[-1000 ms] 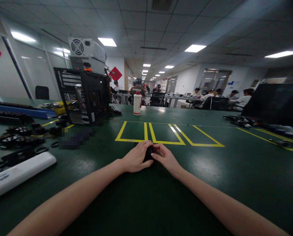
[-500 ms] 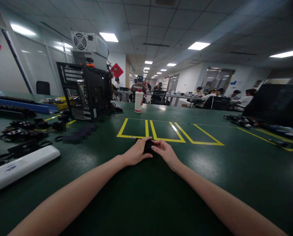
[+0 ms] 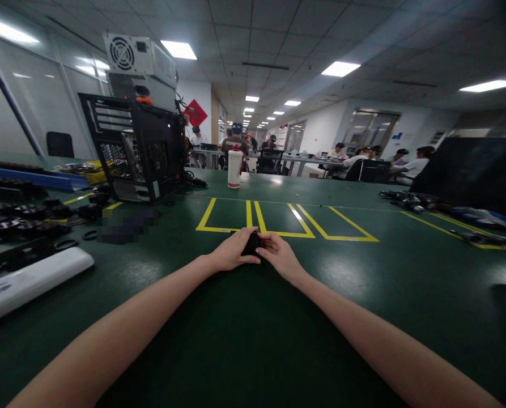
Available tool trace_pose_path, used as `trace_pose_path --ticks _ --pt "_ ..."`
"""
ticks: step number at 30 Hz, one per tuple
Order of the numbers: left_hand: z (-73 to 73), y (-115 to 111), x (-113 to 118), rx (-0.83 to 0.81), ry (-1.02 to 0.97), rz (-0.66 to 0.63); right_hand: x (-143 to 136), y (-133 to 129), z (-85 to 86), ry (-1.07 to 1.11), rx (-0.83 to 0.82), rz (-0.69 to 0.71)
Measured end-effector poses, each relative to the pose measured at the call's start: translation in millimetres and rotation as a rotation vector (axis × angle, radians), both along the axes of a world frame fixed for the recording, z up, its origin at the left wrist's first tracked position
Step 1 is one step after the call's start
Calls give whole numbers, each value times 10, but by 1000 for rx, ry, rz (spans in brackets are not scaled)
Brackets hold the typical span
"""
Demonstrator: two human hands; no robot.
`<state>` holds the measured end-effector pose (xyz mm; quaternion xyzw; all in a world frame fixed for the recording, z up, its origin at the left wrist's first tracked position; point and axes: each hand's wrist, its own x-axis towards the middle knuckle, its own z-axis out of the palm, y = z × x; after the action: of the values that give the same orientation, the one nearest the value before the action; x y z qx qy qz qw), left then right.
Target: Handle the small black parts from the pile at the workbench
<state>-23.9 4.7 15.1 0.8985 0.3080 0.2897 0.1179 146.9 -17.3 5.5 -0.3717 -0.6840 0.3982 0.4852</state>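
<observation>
A small black object sits between the person's two hands, midway across the green surface from left to right; the fingers cover much of it, and whether it touches the surface cannot be told. The left hand curls around its left side, fingers over the top and thumb along the side toward the wearer. The right hand pinches its right side between thumb and bent fingers. Just beyond, toward the far edge, three yellow tape outlines lie in a row. Past them, nearer the far edge, a white bottle with a red top stands upright. Toward the far left corner stands an open black computer case, a silver power supply at the top of the stack on it. On the left side lie scattered black parts and a long white bar, set aslant; a blue tray lies beyond them. Near the right edge are a tangle of dark parts and, behind it, a large black panel. Well beyond the far edge, people sit at other tables.
</observation>
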Motion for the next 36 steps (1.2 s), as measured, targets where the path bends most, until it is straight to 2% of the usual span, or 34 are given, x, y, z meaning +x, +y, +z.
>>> trace_pose_path --ticks 11,19,27,36 --pt "14 -46 28 17 -31 26 -9 47 29 33 13 -33" --pt "7 -36 23 29 -16 22 11 3 13 90 -69 67" --pt "-37 4 32 59 -26 27 -26 4 34 68 -22 -55" --pt "-16 -21 12 51 -34 15 -27 33 44 19 -49 -40"
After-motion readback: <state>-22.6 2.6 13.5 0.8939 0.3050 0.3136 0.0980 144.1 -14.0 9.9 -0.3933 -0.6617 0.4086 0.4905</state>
